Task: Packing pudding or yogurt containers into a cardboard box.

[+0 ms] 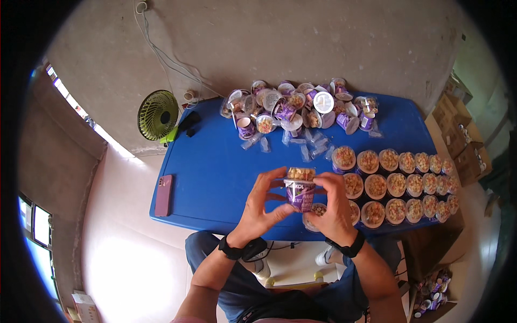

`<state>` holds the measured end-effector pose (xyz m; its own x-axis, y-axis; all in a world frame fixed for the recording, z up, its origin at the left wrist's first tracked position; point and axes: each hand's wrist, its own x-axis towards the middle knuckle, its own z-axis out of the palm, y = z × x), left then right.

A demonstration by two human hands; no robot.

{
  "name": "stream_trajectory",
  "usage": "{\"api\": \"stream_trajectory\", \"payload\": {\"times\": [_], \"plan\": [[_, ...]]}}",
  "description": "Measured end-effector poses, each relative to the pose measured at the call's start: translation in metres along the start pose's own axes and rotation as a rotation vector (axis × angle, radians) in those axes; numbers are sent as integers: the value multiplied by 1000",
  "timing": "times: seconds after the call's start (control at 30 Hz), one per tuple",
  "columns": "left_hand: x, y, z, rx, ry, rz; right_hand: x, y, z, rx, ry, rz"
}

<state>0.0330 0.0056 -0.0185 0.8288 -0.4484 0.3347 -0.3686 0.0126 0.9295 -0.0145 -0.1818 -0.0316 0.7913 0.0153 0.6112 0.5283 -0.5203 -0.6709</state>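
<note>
purple cup (300, 196) is upright over the tabletop (207, 167). left hand (257, 207) and right hand (335, 209), half curled, grip it

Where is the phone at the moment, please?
In the head view, the phone lies on the blue table, near its left edge, below the green fan in the picture.

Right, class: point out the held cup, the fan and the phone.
Held cup (300, 192): head view, purple side wall.
Fan (158, 114): head view, middle of round grille.
Phone (163, 195): head view, middle of pink surface.
</note>
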Motion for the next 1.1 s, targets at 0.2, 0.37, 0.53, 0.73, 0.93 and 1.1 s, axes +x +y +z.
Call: {"api": "stream_trajectory", "payload": {"times": [0.2,0.37,0.53,0.73,0.93,1.1], "plan": [[1,-12,-3,-136,-64,-222,-4,1,7,-114,-69,-175],[8,-31,-6,38,128,-94,11,4,-22,154,182,23],[20,-40,2,296,94,-82,18,25,-48,262,428,169],[43,-51,29,476,-85,-57,18,34,-61,321,488,257],[58,-66,48,461,-369,-91,18,35,-65,238,493,197],[53,-66,37,352,-402,-144,17,38,-71,235,513,195]]}}
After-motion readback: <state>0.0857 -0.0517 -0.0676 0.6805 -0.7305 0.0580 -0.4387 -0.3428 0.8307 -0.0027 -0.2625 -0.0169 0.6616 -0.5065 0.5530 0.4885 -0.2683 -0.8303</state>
